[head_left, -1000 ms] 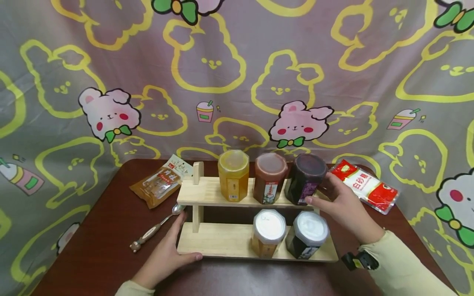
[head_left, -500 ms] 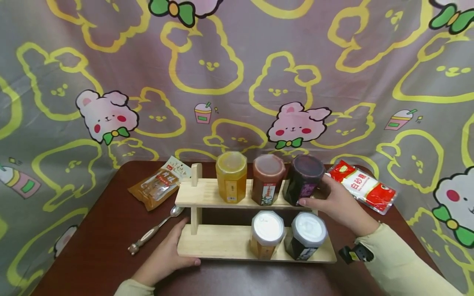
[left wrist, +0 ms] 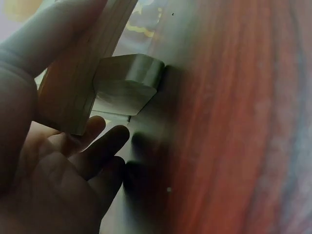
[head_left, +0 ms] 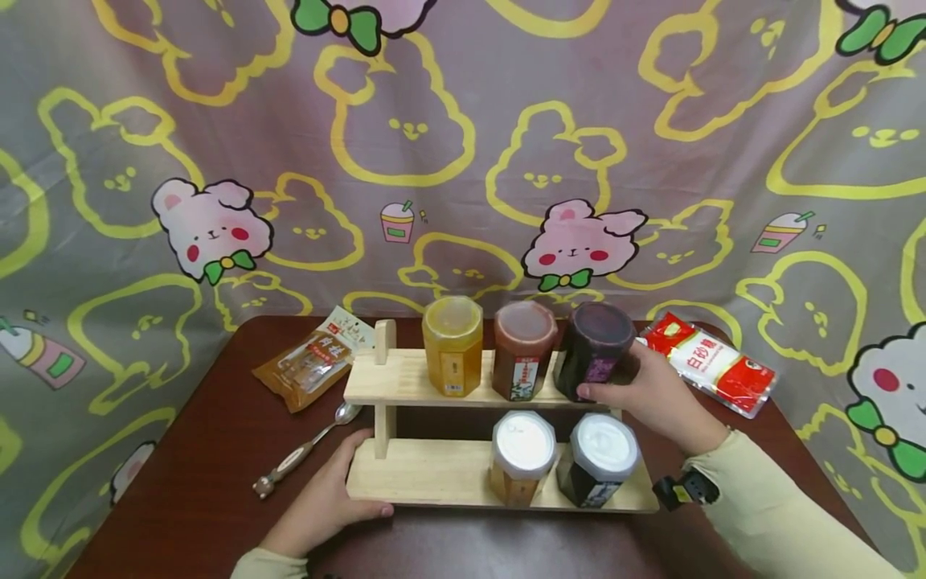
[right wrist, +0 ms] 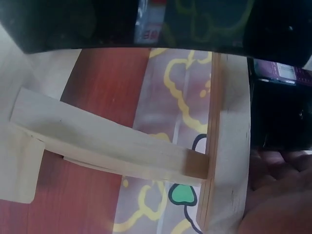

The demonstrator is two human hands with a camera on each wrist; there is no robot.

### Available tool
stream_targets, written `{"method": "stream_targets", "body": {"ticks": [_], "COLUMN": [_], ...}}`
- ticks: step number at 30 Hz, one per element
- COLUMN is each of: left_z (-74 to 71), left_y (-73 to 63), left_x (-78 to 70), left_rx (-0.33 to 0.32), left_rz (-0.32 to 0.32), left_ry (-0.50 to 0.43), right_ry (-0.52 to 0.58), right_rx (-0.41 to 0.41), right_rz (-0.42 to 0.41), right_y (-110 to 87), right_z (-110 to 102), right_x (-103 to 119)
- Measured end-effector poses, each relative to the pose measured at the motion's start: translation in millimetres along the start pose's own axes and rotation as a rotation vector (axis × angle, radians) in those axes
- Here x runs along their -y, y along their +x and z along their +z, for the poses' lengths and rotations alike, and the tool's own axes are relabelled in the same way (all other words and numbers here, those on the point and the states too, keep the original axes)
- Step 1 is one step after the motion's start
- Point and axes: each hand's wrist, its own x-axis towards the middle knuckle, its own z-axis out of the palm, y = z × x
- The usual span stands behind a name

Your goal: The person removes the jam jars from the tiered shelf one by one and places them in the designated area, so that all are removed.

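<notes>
A two-tier wooden rack (head_left: pixel 419 474) stands on the table. At its lower left end my left hand (head_left: pixel 325 500) grips the board, thumb along the front edge and fingers behind. The left wrist view shows the board (left wrist: pixel 68 92) between thumb and fingers. On the upper tier stand a yellow jar (head_left: pixel 453 346), a reddish-brown jar (head_left: pixel 524 350) and a dark purple jar (head_left: pixel 595 350). My right hand (head_left: pixel 661 394) holds the dark purple jar from its right side, thumb in front; its other fingers are mostly hidden. Below stand a light brown jar (head_left: pixel 522 458) and a black jar (head_left: pixel 596 460), both white-lidded.
Left of the rack lie a brown spice packet (head_left: pixel 311 362) and a spoon (head_left: pixel 304 450) with a bear-shaped handle end. A red and white sugar bag (head_left: pixel 712 363) lies at the right. A patterned curtain (head_left: pixel 448 201) hangs behind the dark red table (head_left: pixel 174 482).
The right thumb has shifted slightly left across the front of the dark purple jar, and the right forearm has moved a little left. Left hand, rack and jars hold their places.
</notes>
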Motion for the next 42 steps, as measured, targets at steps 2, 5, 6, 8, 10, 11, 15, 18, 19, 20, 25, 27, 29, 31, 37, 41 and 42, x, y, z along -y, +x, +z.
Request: {"method": "stream_targets", "body": {"ticks": [2, 5, 6, 8, 10, 11, 15, 18, 19, 20, 25, 27, 29, 31, 37, 41, 42], "left_z": [0.2, 0.7, 1.0, 1.4, 1.8, 2.0, 2.8, 3.0, 2.9, 2.8, 2.1, 1.9, 1.8, 1.6, -0.4, -1.5, -1.6], "left_y": [-0.3, -1.0, -1.2, -1.3, -1.0, -0.8, 0.0, -0.2, -0.4, -0.7, -2.5, -2.8, -2.6, -1.4, 5.9, 10.6, 11.6], "left_x": [0.7, 1.8, 1.9, 1.6, 1.1, 1.0, 1.5, 1.9, 1.9, 1.9, 2.4, 3.5, 4.7, 6.6, 12.5, 13.9, 13.6], "left_rx": [0.004, 0.003, 0.003, 0.000, 0.000, 0.000, 0.004, 0.007, 0.008, 0.008, 0.008, 0.002, -0.006, -0.015, -0.023, -0.020, -0.018], "left_rz": [-0.008, -0.019, -0.020, -0.020, -0.016, -0.015, -0.018, -0.021, -0.022, -0.022, -0.002, 0.020, 0.045, 0.072, 0.145, 0.144, 0.138], "left_ry": [-0.015, -0.025, -0.029, -0.031, -0.034, -0.036, -0.044, -0.052, -0.055, -0.056, -0.040, -0.022, -0.006, 0.003, -0.008, -0.006, -0.004], "right_ry": [-0.002, -0.008, -0.009, -0.008, -0.006, -0.003, 0.003, 0.010, 0.015, 0.021, 0.048, 0.054, 0.056, 0.057, 0.030, 0.020, 0.017], "right_rx": [0.004, 0.002, 0.001, -0.005, -0.011, -0.013, -0.026, -0.041, -0.046, -0.048, -0.068, -0.082, -0.095, -0.103, -0.130, -0.142, -0.147], "right_rz": [0.006, 0.020, 0.028, 0.042, 0.055, 0.059, 0.049, 0.047, 0.053, 0.061, 0.084, 0.077, 0.069, 0.070, 0.058, 0.049, 0.050], "right_y": [-0.3, -1.4, -2.0, -3.6, -5.5, -6.5, -10.3, -13.5, -14.6, -15.8, -21.4, -23.1, -24.7, -26.4, -31.4, -33.1, -33.8], "right_z": [-0.2, -1.0, -1.5, -2.7, -4.2, -4.9, -6.7, -8.0, -8.7, -9.4, -13.6, -15.6, -17.7, -19.6, -23.9, -26.2, -27.3], "right_x": [1.1, 3.2, 3.7, 4.2, 3.5, 3.1, 0.5, -0.5, -0.6, -0.4, -1.9, -3.4, -4.8, -6.0, -8.4, -11.9, -13.2]}}
